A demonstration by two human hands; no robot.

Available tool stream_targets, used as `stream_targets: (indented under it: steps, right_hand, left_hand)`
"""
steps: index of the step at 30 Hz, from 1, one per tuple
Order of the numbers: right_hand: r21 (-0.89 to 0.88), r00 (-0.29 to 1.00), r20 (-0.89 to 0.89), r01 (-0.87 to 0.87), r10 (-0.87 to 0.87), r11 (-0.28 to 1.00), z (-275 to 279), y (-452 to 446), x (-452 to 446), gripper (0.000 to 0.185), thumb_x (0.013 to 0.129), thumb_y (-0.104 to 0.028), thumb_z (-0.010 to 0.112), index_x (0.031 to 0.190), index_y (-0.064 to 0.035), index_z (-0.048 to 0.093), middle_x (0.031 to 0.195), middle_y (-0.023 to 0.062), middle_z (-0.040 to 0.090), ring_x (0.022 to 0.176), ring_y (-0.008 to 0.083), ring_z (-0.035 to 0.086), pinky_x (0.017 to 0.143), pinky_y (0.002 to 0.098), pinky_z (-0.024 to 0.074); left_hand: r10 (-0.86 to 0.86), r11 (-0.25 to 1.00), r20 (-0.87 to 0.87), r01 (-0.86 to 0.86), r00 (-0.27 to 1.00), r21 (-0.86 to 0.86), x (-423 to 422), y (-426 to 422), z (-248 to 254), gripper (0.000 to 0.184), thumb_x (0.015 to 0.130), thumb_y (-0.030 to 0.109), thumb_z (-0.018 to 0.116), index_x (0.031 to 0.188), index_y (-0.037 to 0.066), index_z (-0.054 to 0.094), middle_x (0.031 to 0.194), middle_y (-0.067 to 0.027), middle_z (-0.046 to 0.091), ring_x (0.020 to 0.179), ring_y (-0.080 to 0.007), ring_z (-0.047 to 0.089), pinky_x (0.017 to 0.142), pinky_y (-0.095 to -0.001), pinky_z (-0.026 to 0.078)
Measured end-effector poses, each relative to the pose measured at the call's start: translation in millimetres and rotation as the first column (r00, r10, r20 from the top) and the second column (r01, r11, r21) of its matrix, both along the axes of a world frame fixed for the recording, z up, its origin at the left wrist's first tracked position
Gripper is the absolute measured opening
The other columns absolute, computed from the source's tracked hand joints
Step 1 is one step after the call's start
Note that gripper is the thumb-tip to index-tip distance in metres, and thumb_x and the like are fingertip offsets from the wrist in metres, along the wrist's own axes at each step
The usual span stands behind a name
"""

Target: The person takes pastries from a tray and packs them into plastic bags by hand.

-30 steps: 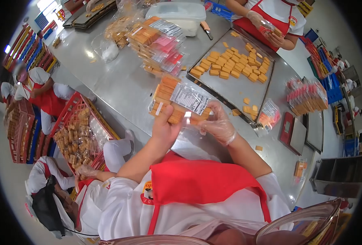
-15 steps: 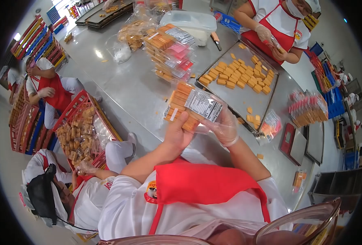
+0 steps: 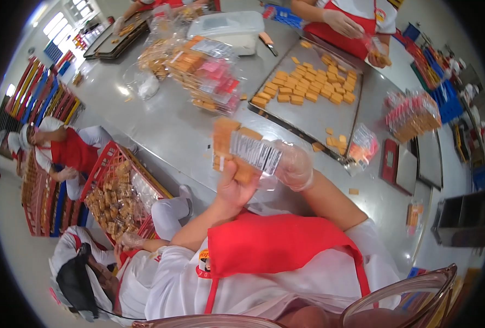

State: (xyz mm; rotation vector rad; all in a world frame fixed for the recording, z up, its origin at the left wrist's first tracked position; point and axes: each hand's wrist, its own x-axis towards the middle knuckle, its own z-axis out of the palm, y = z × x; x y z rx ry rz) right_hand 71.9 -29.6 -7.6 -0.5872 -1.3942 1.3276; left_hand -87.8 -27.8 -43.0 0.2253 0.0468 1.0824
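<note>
A clear plastic pack of orange-brown biscuits (image 3: 225,143) with a white printed label is held up in front of my chest. My left hand (image 3: 236,188), without a glove, is closed around the lower left of the pack, thumb on its front. My right hand (image 3: 294,167), in a clear plastic glove, grips the label-side end of the wrapper; some of its fingers are hidden behind the pack. Beyond my hands is a pile of similar filled packs (image 3: 207,74). A metal tray (image 3: 305,117) with many loose rectangular biscuits (image 3: 308,82) lies to the right.
A lidded plastic tub (image 3: 226,33) and a knife (image 3: 268,44) are at the back. On the right are a row of packs (image 3: 414,117) and a red-edged scale (image 3: 390,161). Co-workers stand across the table and sit at left beside a red crate (image 3: 155,188) of packs.
The view has shifted, so the table appears higher. The pack stays in both my hands, tilted slightly differently. Across the table, the co-worker's hands have moved apart.
</note>
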Motion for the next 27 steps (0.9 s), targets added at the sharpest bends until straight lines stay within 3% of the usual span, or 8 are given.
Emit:
stream_targets:
  steps: [1, 4, 10, 12, 15, 18, 21, 27]
  right_hand:
    - [0.206, 0.932, 0.351, 0.022, -0.095, 0.978, 19, -6, 5, 0.031, 0.078, -0.021, 0.059, 0.104, -0.0039, 0.055, 0.092, 0.0121, 0.057, 0.086, 0.0197, 0.057, 0.07, 0.0283, 0.0442]
    - [0.444, 0.818, 0.54, -0.079, -0.196, 0.893, 46, -18, 12, 0.03, 0.079, -0.017, 0.058, 0.106, -0.0043, 0.054, 0.095, 0.0093, 0.057, 0.077, 0.0215, 0.055, 0.068, 0.0286, 0.0443]
    - [0.412, 0.842, 0.539, -0.281, 0.016, 0.867, 45, 21, 47, 0.019, 0.077, -0.015, 0.058, 0.093, -0.0049, 0.058, 0.086, 0.0086, 0.056, 0.077, 0.0219, 0.055, 0.07, 0.0298, 0.0441]
    - [0.335, 0.849, 0.512, -0.059, -0.13, 0.94, 35, 50, 68, 0.015, 0.077, -0.016, 0.057, 0.088, -0.0058, 0.06, 0.083, 0.0092, 0.057, 0.077, 0.0248, 0.055, 0.069, 0.0323, 0.0443]
    - [0.388, 0.286, 0.815, 0.374, -0.503, 0.842, -4, 108, 105, 0.017, 0.077, -0.018, 0.056, 0.089, -0.0074, 0.06, 0.088, 0.0092, 0.058, 0.085, 0.0228, 0.056, 0.073, 0.0323, 0.0437]
    - [0.513, -0.181, 0.858, 0.324, -0.48, 0.795, -20, 123, 116, 0.02, 0.072, -0.013, 0.058, 0.091, -0.0086, 0.06, 0.087, 0.0114, 0.058, 0.084, 0.025, 0.057, 0.07, 0.0327, 0.0442]
    - [0.662, -0.163, 0.748, 0.249, -0.643, 0.707, -33, 121, 120, 0.017, 0.075, -0.019, 0.052, 0.088, -0.0115, 0.059, 0.083, 0.0116, 0.061, 0.073, 0.0306, 0.057, 0.063, 0.0377, 0.0439]
    - [0.237, 0.322, 0.858, 0.444, -0.401, 0.864, -47, 114, 132, 0.014, 0.07, -0.008, 0.062, 0.08, -0.0063, 0.053, 0.068, 0.0058, 0.054, 0.065, 0.0163, 0.052, 0.06, 0.0286, 0.042]
  left_hand:
    - [-0.041, 0.998, 0.038, 0.039, 0.998, 0.052, -6, 0, 1, 0.058, 0.075, 0.031, 0.064, 0.123, 0.009, 0.039, 0.118, -0.0043, 0.049, 0.109, -0.0229, 0.047, 0.089, -0.0397, 0.041]
    - [-0.082, 0.983, 0.008, 0.079, 0.997, 0.168, -17, 4, 9, 0.067, 0.07, 0.032, 0.069, 0.124, 0.007, 0.039, 0.119, -0.0078, 0.049, 0.109, -0.0252, 0.048, 0.089, -0.0442, 0.04]
    - [0.074, 0.801, -0.738, 0.401, 0.671, 0.445, -65, 27, -46, 0.06, 0.067, 0.002, 0.07, 0.12, 0.005, 0.042, 0.117, -0.0117, 0.05, 0.107, -0.0252, 0.049, 0.089, -0.0432, 0.041]
    - [0.02, 0.896, -0.611, 0.257, 0.791, 0.362, -58, 26, -55, 0.056, 0.068, 0.007, 0.069, 0.118, 0.005, 0.044, 0.115, -0.0115, 0.051, 0.107, -0.0263, 0.049, 0.089, -0.0419, 0.041]
    - [0.037, 0.942, -0.437, 0.115, 0.899, 0.316, -42, 24, -35, 0.055, 0.069, 0.013, 0.07, 0.116, 0.006, 0.045, 0.114, -0.0112, 0.051, 0.106, -0.0272, 0.05, 0.09, -0.0411, 0.04]
    - [0.064, 0.944, -0.37, 0.064, 0.927, 0.325, -41, 26, -43, 0.052, 0.07, 0.017, 0.07, 0.114, 0.006, 0.046, 0.112, -0.0111, 0.053, 0.104, -0.0283, 0.05, 0.089, -0.0412, 0.04]
    - [0.083, 0.934, -0.38, 0.062, 0.921, 0.352, -45, 28, -51, 0.05, 0.07, 0.018, 0.069, 0.114, 0.007, 0.047, 0.109, -0.0109, 0.054, 0.104, -0.0288, 0.051, 0.089, -0.0415, 0.04]
    - [0.119, 0.938, -0.373, 0.019, 0.92, 0.346, -47, 26, -55, 0.05, 0.07, 0.02, 0.069, 0.113, 0.007, 0.048, 0.108, -0.0111, 0.055, 0.102, -0.0273, 0.052, 0.088, -0.0406, 0.041]
